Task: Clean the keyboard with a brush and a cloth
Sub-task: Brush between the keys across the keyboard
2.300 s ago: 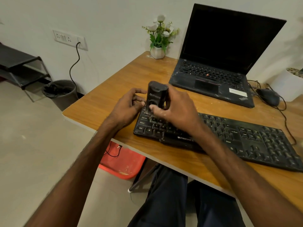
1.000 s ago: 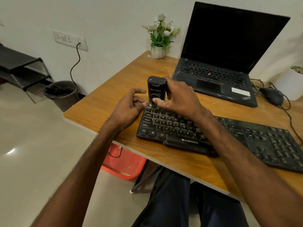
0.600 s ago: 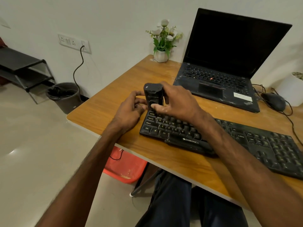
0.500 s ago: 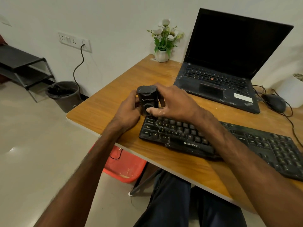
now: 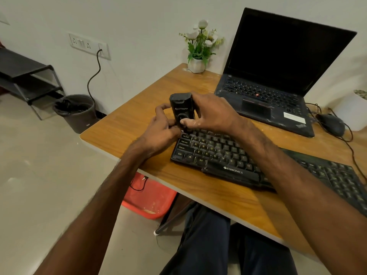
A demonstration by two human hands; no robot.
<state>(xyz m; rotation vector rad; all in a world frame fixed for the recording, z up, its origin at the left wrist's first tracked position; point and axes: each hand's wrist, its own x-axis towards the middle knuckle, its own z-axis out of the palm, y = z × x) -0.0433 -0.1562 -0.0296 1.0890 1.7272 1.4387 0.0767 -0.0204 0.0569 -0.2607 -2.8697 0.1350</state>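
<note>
While both hands grip it, the black block-shaped cleaning tool point(image 5: 181, 108) stands upright over the top-left corner of the keyboard point(image 5: 218, 153), at about 10 o'clock from the keyboard's centre.

Tool: matte black, rectangular and flat-topped, with white lettering across the upper front and a round feature below it. Its lower end is hidden behind fingers, so bristles cannot be confirmed.

Keyboard: black, full-size, pale legends, ZEBRONICS mark on the front lip. It lies diagonally on the wooden desk point(image 5: 129, 124), its right end running toward 4 o'clock.

Right hand point(image 5: 212, 114): wraps the tool from its 3 o'clock side, fingers curled round the back, thumb pressed on the lower front beside the round feature. The forearm crosses above the keys.

Left hand point(image 5: 161, 132): enters from 8 o'clock, fingers curled, fingertips pinching the tool's lower left edge.

From the keyboard, an open laptop point(image 5: 278, 66) sits at 1 o'clock, a mouse point(image 5: 331, 124) at 2 o'clock and a small potted plant point(image 5: 196, 65) at 12 o'clock.
</note>
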